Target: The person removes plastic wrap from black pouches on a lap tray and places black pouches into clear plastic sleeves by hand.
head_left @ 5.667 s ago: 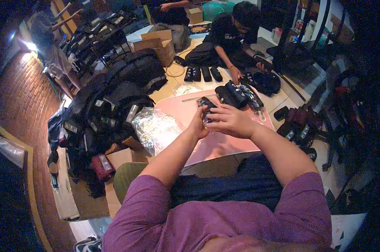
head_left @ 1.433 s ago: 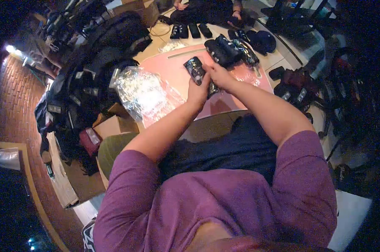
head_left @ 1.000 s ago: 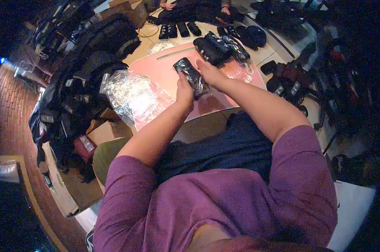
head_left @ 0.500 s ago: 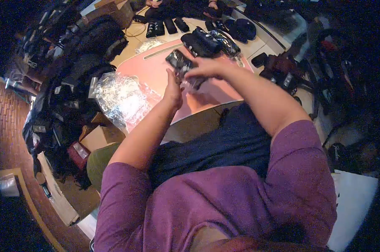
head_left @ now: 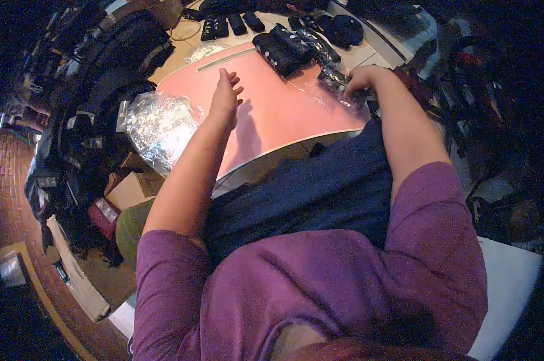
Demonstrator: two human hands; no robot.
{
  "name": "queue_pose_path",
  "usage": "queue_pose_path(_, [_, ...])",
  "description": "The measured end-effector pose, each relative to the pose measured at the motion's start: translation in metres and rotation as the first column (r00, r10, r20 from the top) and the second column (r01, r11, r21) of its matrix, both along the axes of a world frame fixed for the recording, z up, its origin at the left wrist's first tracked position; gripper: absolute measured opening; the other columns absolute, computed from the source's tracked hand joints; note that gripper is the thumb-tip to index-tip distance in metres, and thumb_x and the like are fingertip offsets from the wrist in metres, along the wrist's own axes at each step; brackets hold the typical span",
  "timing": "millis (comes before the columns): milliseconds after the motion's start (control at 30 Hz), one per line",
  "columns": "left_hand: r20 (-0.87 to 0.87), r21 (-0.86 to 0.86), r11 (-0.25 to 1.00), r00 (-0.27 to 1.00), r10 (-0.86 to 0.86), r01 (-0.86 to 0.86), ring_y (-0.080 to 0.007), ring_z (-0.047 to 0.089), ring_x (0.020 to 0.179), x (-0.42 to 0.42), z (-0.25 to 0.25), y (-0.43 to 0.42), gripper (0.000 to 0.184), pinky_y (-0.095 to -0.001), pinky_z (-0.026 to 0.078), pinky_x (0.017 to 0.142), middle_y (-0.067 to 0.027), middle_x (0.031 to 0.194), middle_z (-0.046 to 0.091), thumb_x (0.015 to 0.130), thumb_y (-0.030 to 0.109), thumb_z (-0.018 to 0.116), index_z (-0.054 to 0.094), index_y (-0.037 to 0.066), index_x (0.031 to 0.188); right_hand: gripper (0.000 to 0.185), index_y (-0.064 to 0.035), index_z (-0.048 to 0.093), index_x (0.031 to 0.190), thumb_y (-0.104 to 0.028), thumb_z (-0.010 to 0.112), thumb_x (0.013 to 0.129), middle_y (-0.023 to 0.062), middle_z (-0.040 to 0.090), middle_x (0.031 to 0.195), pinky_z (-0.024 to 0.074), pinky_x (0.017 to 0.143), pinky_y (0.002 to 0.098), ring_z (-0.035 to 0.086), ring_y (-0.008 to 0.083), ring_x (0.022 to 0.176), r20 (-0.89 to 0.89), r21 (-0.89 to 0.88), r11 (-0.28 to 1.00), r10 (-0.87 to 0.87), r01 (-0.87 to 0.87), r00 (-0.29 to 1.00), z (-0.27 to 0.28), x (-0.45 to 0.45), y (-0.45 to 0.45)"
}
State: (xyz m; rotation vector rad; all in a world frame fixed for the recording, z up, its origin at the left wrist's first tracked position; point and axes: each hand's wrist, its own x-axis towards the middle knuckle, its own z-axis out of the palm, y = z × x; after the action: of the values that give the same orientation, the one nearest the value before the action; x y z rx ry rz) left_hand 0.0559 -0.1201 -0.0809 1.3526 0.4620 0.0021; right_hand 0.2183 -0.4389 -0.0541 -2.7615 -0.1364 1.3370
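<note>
My left hand [head_left: 225,99] hovers over the pink tabletop [head_left: 272,120], its fingers spread and nothing in them. At the table's right end, my right hand [head_left: 367,79] has its fingers bent around a black folded item in clear plastic [head_left: 333,79]. Loose plastic film hangs below that hand. Just behind it lie dark rolled bundles [head_left: 279,53], partly wrapped in shiny clear plastic. A heap of crumpled clear plastic bags [head_left: 160,132] covers the table's left end, beside my left forearm.
Beyond the table, several black packages [head_left: 236,25] are lined up on the floor, with a dark round bundle [head_left: 344,31] farther right. Piles of dark packaged garments [head_left: 79,150] curve along my left. A cardboard box [head_left: 130,195] and a maroon packet [head_left: 105,210] lie there too.
My right hand has carried the black plastic-wrapped item from the table's middle to its right end. My left hand has come away from it, moving left, with its fingers spread.
</note>
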Motion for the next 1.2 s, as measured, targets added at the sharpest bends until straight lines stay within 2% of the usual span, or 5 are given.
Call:
queue_pose_path(167, [-0.103,0.449,0.871,0.98,-0.172,0.201,-0.0276,0.047,0.112,0.004,0.01,0.051,0.069,-0.0402,0.036,0.091,-0.0132,0.129,0.044,0.086,0.058,0.035,0.042,0.003,0.125,0.051,-0.0069,0.062,0.102,-0.033,0.074,0.06,0.0118,0.064,0.096,0.0492,0.073,0.0379,0.061,0.0269,0.086,0.067,-0.092,0.993,0.081,-0.075,0.994,0.005,-0.004,0.019])
queue_pose_path(267, [-0.244,0.897,0.334,0.954,-0.173,0.29,-0.0342,0.058,0.096,-0.005,0.02,0.089,0.034,-0.0375,0.044,0.083,-0.023,0.099,0.061,0.082,0.025,0.049,0.061,-0.001,0.101,0.048,-0.0092,0.063,0.101,-0.034,0.072,0.061,0.0121,0.066,0.088,0.0497,0.071,0.0382,0.062,0.0279,0.081,0.339,-0.094,0.961,0.276,-0.259,0.899,0.012,0.005,0.033])
queue_pose_path(367, [-0.725,0.676,-0.292,0.681,-0.102,0.677,-0.0316,0.061,0.093,-0.026,0.03,0.125,0.026,-0.0377,0.047,0.081,-0.0197,0.093,0.063,0.075,0.005,0.047,0.065,0.003,0.094,0.045,-0.0079,0.064,0.097,-0.036,0.07,0.063,0.0135,0.065,0.086,0.0488,0.072,0.0384,0.062,0.0269,0.079,0.506,-0.088,0.926,0.358,-0.366,0.784,0.046,-0.013,0.073])
queue_pose_path(567, [-0.876,0.478,0.005,0.476,0.082,0.879,-0.0392,0.032,0.124,-0.068,0.006,0.131,0.089,-0.0407,0.039,0.097,-0.0192,0.145,0.007,0.066,0.015,0.068,0.018,0.018,0.139,0.036,-0.0041,0.061,0.099,-0.031,0.061,0.075,0.0173,0.064,0.088,0.0474,0.076,0.0396,0.061,0.0302,0.086,0.607,-0.068,0.884,0.404,-0.462,0.684,0.025,-0.026,0.124])
queue_pose_path(1200, [-0.3,0.948,0.116,0.954,0.016,0.297,-0.0376,0.049,0.104,-0.054,-0.032,0.105,0.063,-0.0439,0.044,0.084,-0.0216,0.111,0.048,0.066,0.045,0.071,0.051,0.004,0.109,0.05,-0.0007,0.062,0.102,-0.04,0.064,0.072,0.0175,0.058,0.111,0.0449,0.087,0.0375,0.057,0.0295,0.101,0.671,-0.052,0.986,0.152,-0.157,0.726,-0.023,0.035,0.142])
